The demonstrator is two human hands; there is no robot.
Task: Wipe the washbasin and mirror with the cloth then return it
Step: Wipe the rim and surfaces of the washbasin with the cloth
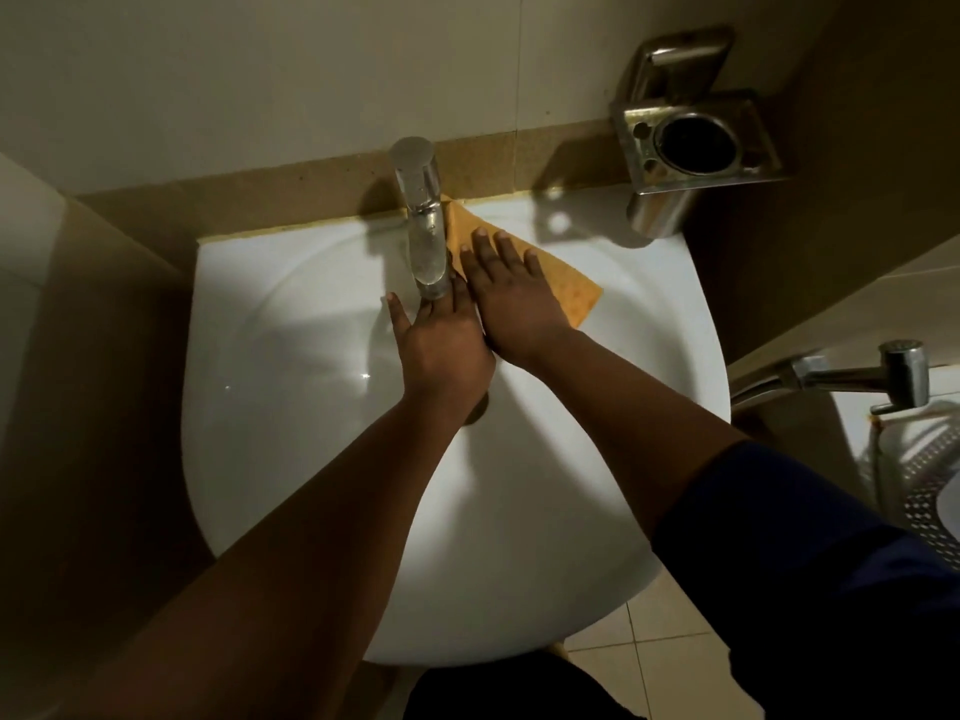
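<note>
Nearest the camera a dark blue sleeve (810, 553) covers the right forearm, and from it the right hand (511, 293) reaches to about 12 o'clock of the basin, lying flat with fingers straight and spread, pressing the thin orange-yellow wiping cloth (571, 288) onto the rear deck. The left hand (441, 340) lies just beside it at its 9 o'clock, fingers straight and extended, the fingertips passing under the spout so that whether they touch anything there cannot be told. The cloth lies spread flat on the back rim, one corner tucked against the base of the tall chrome pillar tap (423, 220), another corner pointing toward 4 o'clock. It looks light, soft and limp, likely damp; it should slide readily on glaze under a flat palm, and would best be lifted by pinching the free corner or bunching it in the fingers. The glossy white ceramic washbasin (291, 407) is probably slippery when wet, its rim curving away at 3 and 9 o'clock. Room is tight at 12 o'clock, where the tap and the tan tile ledge (291, 194) hem the cloth in. At 2 o'clock a steel wall-mounted tumbler holder (696, 142) overhangs the corner, and at 3 o'clock a chrome spray handle (883, 376) projects. The bowl toward 6 o'clock offers the widest sweep. The mirror is not in view.
</note>
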